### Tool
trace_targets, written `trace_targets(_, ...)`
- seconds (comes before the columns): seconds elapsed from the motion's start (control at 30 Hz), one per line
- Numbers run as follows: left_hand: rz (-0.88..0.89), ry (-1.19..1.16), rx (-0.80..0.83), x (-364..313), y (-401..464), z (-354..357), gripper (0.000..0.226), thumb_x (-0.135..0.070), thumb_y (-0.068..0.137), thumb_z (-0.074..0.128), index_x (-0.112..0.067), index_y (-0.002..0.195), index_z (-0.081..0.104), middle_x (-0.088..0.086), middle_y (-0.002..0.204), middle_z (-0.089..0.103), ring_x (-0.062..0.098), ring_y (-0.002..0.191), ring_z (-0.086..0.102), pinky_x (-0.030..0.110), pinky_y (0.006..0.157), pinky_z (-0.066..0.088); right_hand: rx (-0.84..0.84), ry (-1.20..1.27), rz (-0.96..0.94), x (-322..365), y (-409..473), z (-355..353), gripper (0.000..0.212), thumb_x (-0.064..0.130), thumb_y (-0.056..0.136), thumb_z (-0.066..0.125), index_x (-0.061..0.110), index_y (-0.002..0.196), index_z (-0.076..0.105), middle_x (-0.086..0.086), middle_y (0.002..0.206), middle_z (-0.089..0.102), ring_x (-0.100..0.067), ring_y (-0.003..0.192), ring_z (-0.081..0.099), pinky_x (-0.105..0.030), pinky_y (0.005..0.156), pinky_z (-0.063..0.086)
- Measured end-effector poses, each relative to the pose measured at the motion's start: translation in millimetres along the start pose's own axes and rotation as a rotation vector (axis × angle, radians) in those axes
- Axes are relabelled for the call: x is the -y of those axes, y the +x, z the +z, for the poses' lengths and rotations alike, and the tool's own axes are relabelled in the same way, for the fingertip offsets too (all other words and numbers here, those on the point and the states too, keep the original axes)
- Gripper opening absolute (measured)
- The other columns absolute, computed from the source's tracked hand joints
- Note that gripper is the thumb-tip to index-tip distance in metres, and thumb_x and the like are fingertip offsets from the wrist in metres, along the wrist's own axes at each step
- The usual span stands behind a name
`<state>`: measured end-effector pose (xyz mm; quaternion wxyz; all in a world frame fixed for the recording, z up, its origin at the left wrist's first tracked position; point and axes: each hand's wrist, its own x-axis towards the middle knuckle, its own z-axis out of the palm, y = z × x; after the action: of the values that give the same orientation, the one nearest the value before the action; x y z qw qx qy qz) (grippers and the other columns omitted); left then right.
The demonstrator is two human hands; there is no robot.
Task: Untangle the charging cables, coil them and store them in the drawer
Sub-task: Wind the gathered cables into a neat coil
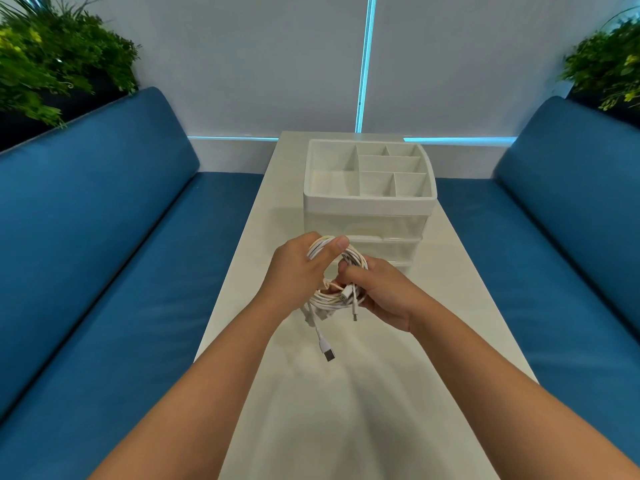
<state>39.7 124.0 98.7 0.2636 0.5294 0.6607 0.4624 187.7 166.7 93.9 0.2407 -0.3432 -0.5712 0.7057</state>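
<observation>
A bundle of white charging cables (332, 299) is held in the air above the white table (346, 393), in front of the organiser. My left hand (298, 268) grips the top of the loops, thumb over the strands. My right hand (377, 292) pinches the loops from the right side. A USB plug (328, 353) dangles below the bundle, and a smaller plug (355, 315) hangs beside it. The white organiser (367, 202) has an open divided tray on top and clear drawers (398, 247) below, which look closed.
Blue sofas (104, 254) run along both sides of the narrow table, the right one (554, 237) close to the table edge. Green plants (52, 57) stand behind each sofa. A white wall with a blue light strip (365, 64) is at the back.
</observation>
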Motion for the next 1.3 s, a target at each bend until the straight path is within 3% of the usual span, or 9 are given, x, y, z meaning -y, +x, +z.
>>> trace_targets(0.17, -0.035, -0.061, 0.013, 0.9, 1.0, -1.2, 0.035, -0.055, 0.089, 0.062, -0.024, 0.071, 0.061, -0.006, 0.058, 0.054, 0.004, 0.049, 0.048, 0.019, 0.054, 0.044, 0.034, 0.037, 0.012, -1.8, 1.3, -4.8, 0.020, 0.005, 0.093, 0.052, 0.017, 0.077, 0.055, -0.004, 0.079, 0.067, -0.016, 0.076, 0.062, -0.022, 0.067, 0.050)
trace_targets(0.3, -0.039, -0.122, 0.031, 3.7, 1.2, -1.1, 0.032, -0.051, 0.089, 0.064, -0.022, 0.074, 0.065, -0.004, 0.062, 0.056, 0.002, 0.050, 0.050, 0.015, 0.053, 0.045, 0.119, 0.099, 0.050, -4.5, 3.4, -7.2, 0.013, 0.014, 0.089, 0.068, 0.008, 0.090, 0.057, -0.011, 0.095, 0.068, -0.021, 0.092, 0.067, -0.029, 0.083, 0.052)
trace_targets(0.47, 0.012, -0.026, 0.011, 5.4, 1.9, 0.7, 0.033, -0.053, 0.091, 0.060, -0.021, 0.084, 0.067, -0.001, 0.069, 0.060, 0.003, 0.056, 0.055, 0.021, 0.060, 0.047, 0.044, -0.021, 0.009, -7.1, 7.9, -4.6, 0.046, 0.000, 0.070, 0.082, 0.019, 0.065, 0.040, -0.014, 0.080, 0.063, -0.028, 0.088, 0.068, -0.034, 0.079, 0.048)
trace_targets(0.63, 0.071, 0.067, 0.006, 3.4, 2.9, -2.1, 0.046, -0.056, 0.093, 0.054, -0.012, 0.090, 0.065, 0.003, 0.071, 0.065, 0.006, 0.060, 0.061, 0.020, 0.062, 0.050, -0.021, -0.097, -0.041, -4.7, 8.0, -4.2, 0.041, 0.009, 0.060, 0.084, 0.018, 0.069, 0.044, -0.015, 0.080, 0.051, -0.027, 0.081, 0.062, -0.037, 0.075, 0.045)
trace_targets(0.83, 0.105, 0.184, -0.003, -2.9, 6.4, -3.7, 0.055, -0.064, 0.091, 0.048, -0.012, 0.088, 0.064, 0.007, 0.072, 0.064, 0.024, 0.071, 0.062, 0.040, 0.069, 0.052, -0.030, 0.081, -0.128, -10.0, 8.2, -2.6, 0.039, 0.008, 0.059, 0.080, 0.018, 0.066, 0.043, -0.010, 0.068, 0.048, -0.020, 0.068, 0.058, -0.028, 0.067, 0.046)
trace_targets(1.0, 0.019, 0.060, 0.066, -10.1, 5.3, -9.2, 0.054, -0.060, 0.091, 0.053, -0.008, 0.077, 0.060, -0.002, 0.062, 0.057, 0.005, 0.051, 0.050, 0.019, 0.054, 0.042, 0.135, 0.146, -0.076, -3.2, 2.0, -9.2, 0.035, 0.007, 0.059, 0.075, 0.018, 0.072, 0.045, 0.002, 0.065, 0.056, -0.015, 0.069, 0.060, -0.024, 0.065, 0.046)
trace_targets(1.13, 0.009, -0.060, 0.070, -11.9, 4.1, -11.4, 0.049, -0.056, 0.090, 0.058, -0.012, 0.069, 0.056, -0.005, 0.057, 0.053, 0.004, 0.046, 0.046, 0.017, 0.053, 0.039, 0.192, 0.100, -0.050, 1.9, 3.4, -9.4, 0.035, 0.019, 0.064, 0.080, 0.006, 0.085, 0.054, -0.007, 0.080, 0.062, -0.020, 0.081, 0.062, -0.032, 0.080, 0.046)
trace_targets(1.23, 0.068, -0.026, 0.045, -16.9, 6.1, -13.4, 0.045, -0.057, 0.087, 0.062, -0.012, 0.081, 0.065, -0.004, 0.065, 0.061, 0.006, 0.055, 0.055, 0.026, 0.060, 0.047, 0.072, 0.149, -0.020, 1.3, 8.2, -0.4, 0.070, 0.031, 0.066, 0.086, -0.010, 0.111, 0.053, -0.020, 0.102, 0.055, -0.032, 0.098, 0.053, -0.048, 0.099, 0.044)
trace_targets(1.3, 0.075, -0.016, 0.019, -20.6, 6.8, -16.3, 0.032, -0.053, 0.088, 0.063, -0.021, 0.082, 0.065, -0.008, 0.068, 0.063, -0.001, 0.059, 0.058, 0.015, 0.057, 0.046, -0.028, 0.142, -0.011, 2.2, 9.2, 3.7, 0.064, 0.024, 0.070, 0.082, -0.008, 0.118, 0.053, -0.020, 0.105, 0.058, -0.032, 0.099, 0.057, -0.051, 0.104, 0.043)
